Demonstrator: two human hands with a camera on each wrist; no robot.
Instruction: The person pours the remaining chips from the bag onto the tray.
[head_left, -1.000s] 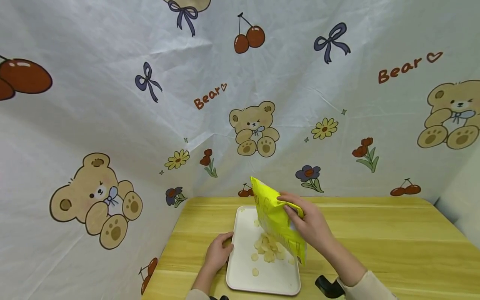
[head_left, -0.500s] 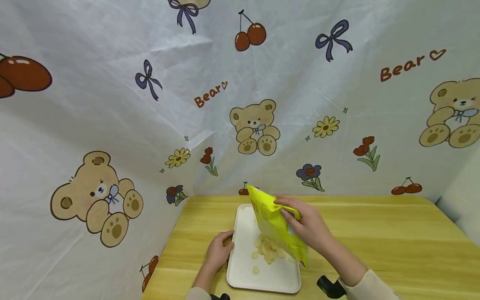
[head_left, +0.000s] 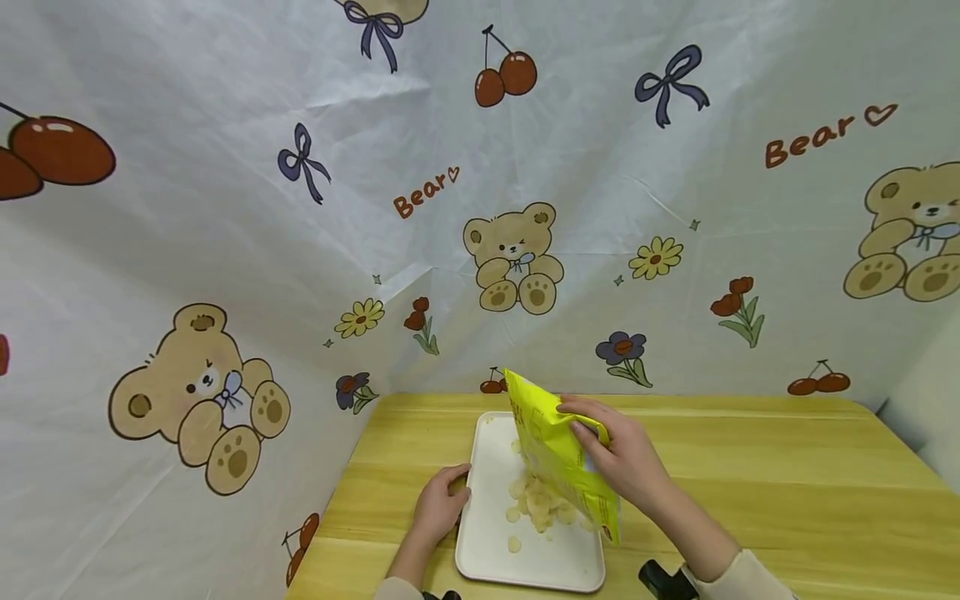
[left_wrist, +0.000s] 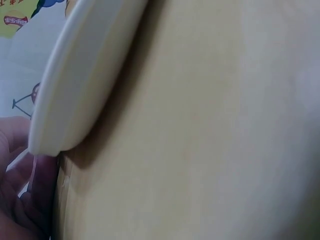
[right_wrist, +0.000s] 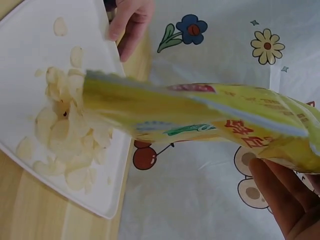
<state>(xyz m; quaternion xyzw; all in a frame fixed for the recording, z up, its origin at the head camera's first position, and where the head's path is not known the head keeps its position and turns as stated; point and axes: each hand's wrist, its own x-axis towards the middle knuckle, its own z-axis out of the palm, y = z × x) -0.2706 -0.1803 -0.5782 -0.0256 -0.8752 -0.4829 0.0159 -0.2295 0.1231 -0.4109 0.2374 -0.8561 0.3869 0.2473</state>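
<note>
My right hand grips a yellow bag of potato chips by its upper side, tilted over a white tray. The bag's end dips toward a heap of thin pale chips in the tray's middle, and single chips lie scattered around. At the tray's left edge my left hand holds the rim. Seen from the left wrist, fingers curl against the tray's side. In the right wrist view the bag points at the chips, with fingers behind it.
Under the tray is a light wooden table, extending far to the right. A white cloth printed with bears, bows and cherries hangs behind and at the left. A black object sits by the right wrist.
A few more chips show in the heap. The bag has dipped and shifted slightly in my right hand's grip. My left hand stays at the tray's edge.
</note>
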